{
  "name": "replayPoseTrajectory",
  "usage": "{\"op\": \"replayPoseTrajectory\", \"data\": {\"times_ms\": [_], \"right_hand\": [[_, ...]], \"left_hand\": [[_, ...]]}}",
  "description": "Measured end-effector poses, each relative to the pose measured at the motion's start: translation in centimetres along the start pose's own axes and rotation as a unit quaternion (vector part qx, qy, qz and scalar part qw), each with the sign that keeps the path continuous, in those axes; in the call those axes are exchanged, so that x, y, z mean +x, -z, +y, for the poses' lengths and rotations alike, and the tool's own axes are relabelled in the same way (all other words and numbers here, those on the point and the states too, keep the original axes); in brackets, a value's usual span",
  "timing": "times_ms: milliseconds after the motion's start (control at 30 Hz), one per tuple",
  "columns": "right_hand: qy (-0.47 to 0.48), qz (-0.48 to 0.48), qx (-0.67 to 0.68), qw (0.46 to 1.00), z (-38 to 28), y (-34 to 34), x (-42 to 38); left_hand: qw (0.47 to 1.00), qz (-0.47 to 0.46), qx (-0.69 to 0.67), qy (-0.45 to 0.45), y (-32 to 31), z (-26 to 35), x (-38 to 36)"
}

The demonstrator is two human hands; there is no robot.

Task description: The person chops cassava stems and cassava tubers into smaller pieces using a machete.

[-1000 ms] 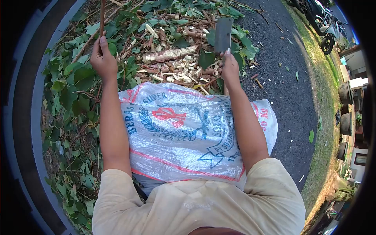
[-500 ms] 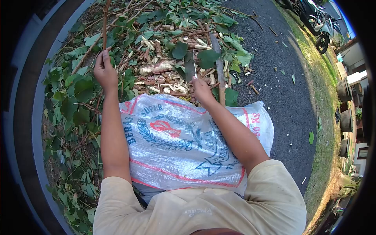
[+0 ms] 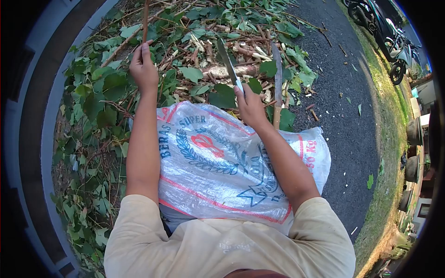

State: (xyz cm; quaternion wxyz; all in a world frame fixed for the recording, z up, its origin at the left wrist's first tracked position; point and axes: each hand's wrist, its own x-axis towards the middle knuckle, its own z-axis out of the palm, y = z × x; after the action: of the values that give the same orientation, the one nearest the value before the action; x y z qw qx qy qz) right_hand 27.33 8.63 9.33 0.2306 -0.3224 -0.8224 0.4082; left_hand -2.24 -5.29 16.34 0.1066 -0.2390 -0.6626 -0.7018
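Note:
My left hand (image 3: 144, 67) is closed around a thin brown branch (image 3: 145, 23) that stands up past the top edge of the view. In my right hand (image 3: 252, 106) is a knife (image 3: 228, 61), gripped by its pale handle, its broad blade pointing away and up to the left. Under the blade lie chopped stem pieces (image 3: 199, 53), a thick peeled log (image 3: 232, 71) and loose green leaves (image 3: 221, 96). Just right of the knife, a long machete (image 3: 278, 76) with a wooden handle rests on the pile. A white printed rice sack (image 3: 222, 162) covers my lap.
Leafy cut branches (image 3: 102, 106) are heaped along the left, beside a grey concrete edge (image 3: 41, 116). To the right runs dark asphalt (image 3: 345, 153), then a grass strip (image 3: 378, 194). Parked motorcycles (image 3: 389, 44) stand at the upper right, with several plant pots (image 3: 412, 169) below them.
The knife has come up and its tip has swung to the left. Leaves have dropped onto the wood pieces near the sack. My left hand still holds the branch; the whole view has shifted slightly.

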Motion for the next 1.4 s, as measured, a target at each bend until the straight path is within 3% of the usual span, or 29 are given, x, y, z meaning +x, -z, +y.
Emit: {"op": "replayPoseTrajectory", "data": {"times_ms": [67,133,200,233,300,467,600,667,733,800,900,1067,1200,1300,1400], "right_hand": [[0.022,-0.008,-0.021,0.999,-1.2,3.7,0.0],[-0.08,-0.144,-0.058,0.985,-2.5,8.8,0.0],[-0.065,-0.205,-0.138,0.967,-2.1,11.5,-0.4],[-0.058,-0.252,-0.21,0.943,-1.9,11.9,-0.8],[-0.037,-0.254,-0.222,0.941,1.4,9.9,-0.9],[0.037,-0.177,-0.241,0.954,2.3,6.7,-0.1],[-0.044,-0.196,-0.219,0.955,1.1,6.8,1.0],[-0.019,-0.189,-0.204,0.96,0.2,7.3,0.7],[-0.096,-0.163,-0.174,0.966,-1.2,8.2,0.5],[-0.078,-0.127,-0.161,0.976,1.3,7.1,0.9],[-0.032,0.015,-0.164,0.986,2.4,6.2,1.4],[-0.019,-0.001,-0.133,0.991,2.5,5.4,1.4],[-0.001,0.045,-0.078,0.996,-0.4,4.1,-0.2],[-0.05,0.003,-0.136,0.989,4.6,1.8,1.4],[-0.03,-0.027,-0.129,0.991,9.9,0.9,2.1]], "left_hand": [[1.0,-0.004,-0.017,0.01,-0.2,-0.4,0.4],[1.0,0.005,-0.018,0.002,-0.1,-0.2,0.4],[1.0,-0.008,-0.028,0.007,0.0,0.2,0.5],[0.999,-0.013,-0.032,0.008,0.0,0.0,0.6],[0.999,-0.016,-0.035,0.014,-0.2,0.3,0.5],[0.999,-0.026,-0.015,0.019,-0.5,1.0,0.0],[0.999,-0.024,-0.029,0.015,-0.4,0.9,0.0],[0.999,-0.019,-0.033,0.012,-0.4,0.9,0.0],[0.998,-0.023,-0.052,0.027,-0.1,0.8,0.1],[0.998,-0.023,-0.056,0.028,-0.1,0.4,0.2],[0.998,-0.027,-0.052,0.027,-0.4,0.5,0.1],[0.999,-0.022,-0.027,0.024,-0.4,1.0,0.0],[0.998,-0.025,-0.046,0.032,-0.3,0.3,-0.2],[0.999,-0.027,-0.033,0.02,-0.3,0.2,-0.2],[0.999,-0.028,-0.022,0.013,-0.3,-0.1,0.0]]}}
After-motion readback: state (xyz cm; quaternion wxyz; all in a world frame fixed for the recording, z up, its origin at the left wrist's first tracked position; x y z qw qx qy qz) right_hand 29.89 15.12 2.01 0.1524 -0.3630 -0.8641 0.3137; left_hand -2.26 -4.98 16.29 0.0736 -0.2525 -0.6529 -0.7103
